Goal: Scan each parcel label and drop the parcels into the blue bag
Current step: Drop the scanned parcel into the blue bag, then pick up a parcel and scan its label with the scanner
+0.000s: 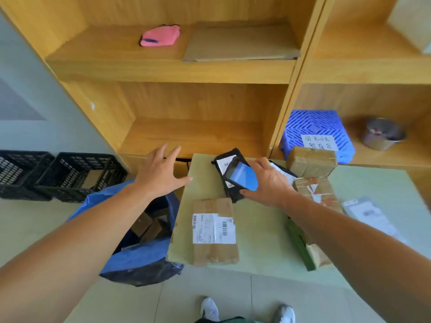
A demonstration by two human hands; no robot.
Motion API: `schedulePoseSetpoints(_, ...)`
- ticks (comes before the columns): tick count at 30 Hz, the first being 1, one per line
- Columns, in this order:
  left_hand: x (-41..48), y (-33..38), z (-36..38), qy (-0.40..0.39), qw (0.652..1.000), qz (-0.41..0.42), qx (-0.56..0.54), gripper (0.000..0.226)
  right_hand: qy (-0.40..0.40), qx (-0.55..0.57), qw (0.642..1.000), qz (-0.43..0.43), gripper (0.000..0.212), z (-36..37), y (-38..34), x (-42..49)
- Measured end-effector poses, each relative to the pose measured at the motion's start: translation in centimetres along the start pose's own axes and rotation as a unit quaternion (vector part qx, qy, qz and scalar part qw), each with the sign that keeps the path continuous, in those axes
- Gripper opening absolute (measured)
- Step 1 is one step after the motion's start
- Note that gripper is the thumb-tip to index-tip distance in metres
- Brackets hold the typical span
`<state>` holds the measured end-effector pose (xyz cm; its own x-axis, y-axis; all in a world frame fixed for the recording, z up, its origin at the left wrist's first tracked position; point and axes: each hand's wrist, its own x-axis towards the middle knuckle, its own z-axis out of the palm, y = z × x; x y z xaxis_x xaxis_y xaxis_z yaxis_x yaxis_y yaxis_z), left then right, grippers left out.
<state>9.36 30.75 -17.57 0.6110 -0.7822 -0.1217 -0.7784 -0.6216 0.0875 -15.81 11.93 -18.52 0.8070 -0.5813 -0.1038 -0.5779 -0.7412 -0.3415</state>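
Note:
My right hand (268,183) grips a phone-like scanner (242,174) with a lit blue screen, held over a black parcel (224,164) with a white label at the far side of the table (256,248). My left hand (161,171) hovers open, fingers spread, above the table's left edge and the blue bag (137,255). The bag stands open on the floor left of the table, with several cardboard parcels inside. A flat brown parcel (214,231) with a white barcode label lies at the table's near left.
More brown parcels (311,162) and a taped box (319,192) lie at the table's right, with a grey mailer (370,215) and a green package (300,248). Black crates (77,176) stand on the floor at left. Wooden shelves hold a blue basket (314,127).

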Motion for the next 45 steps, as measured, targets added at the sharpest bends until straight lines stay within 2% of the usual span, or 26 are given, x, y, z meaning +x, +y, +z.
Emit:
schedulePoseSetpoints(10,1.8,19.1,3.5,-0.025,0.989,0.143,-0.009,0.106,0.045,0.028,0.985,0.162,0.093,-4.3,16.2,-9.8)
schedulePoseSetpoints(15,1.4,27.3,6.3,-0.067,0.976,0.207,0.016,0.105,0.061,0.030,0.973,0.221,0.094,-4.3,22.5,-13.8)
schedulePoseSetpoints(21,-0.2,35.0,9.7,-0.108,0.958,0.265,0.030,0.106,0.051,0.054,0.967,0.245,0.096,-2.9,27.7,-17.1)
schedulePoseSetpoints(25,-2.4,39.3,11.9,-0.146,0.951,0.270,-0.017,0.103,0.038,0.056,0.967,0.245,0.095,-2.4,30.8,-18.2)
schedulePoseSetpoints(27,-3.8,41.0,13.1,-0.158,0.950,0.268,-0.029,0.095,0.034,0.054,0.969,0.240,0.093,-2.3,31.9,-18.5)
schedulePoseSetpoints(30,-4.8,42.7,14.6,-0.155,0.949,0.275,0.027,0.087,0.018,0.050,0.972,0.229,0.094,-2.1,33.4,-18.8)
schedulePoseSetpoints(34,-5.2,43.7,15.1,-0.201,0.946,0.242,0.083,0.088,0.014,0.044,0.974,0.224,0.094,-1.8,34.7,-18.9)
schedulePoseSetpoints(40,-5.0,43.6,16.0,-0.175,0.953,0.243,0.053,0.076,0.013,0.049,0.976,0.211,0.094,-1.7,34.9,-18.5)
schedulePoseSetpoints(45,-4.0,41.7,14.0,-0.138,0.961,0.240,0.006,0.070,0.012,0.040,0.979,0.200,0.096,-2.4,34.6,-17.7)
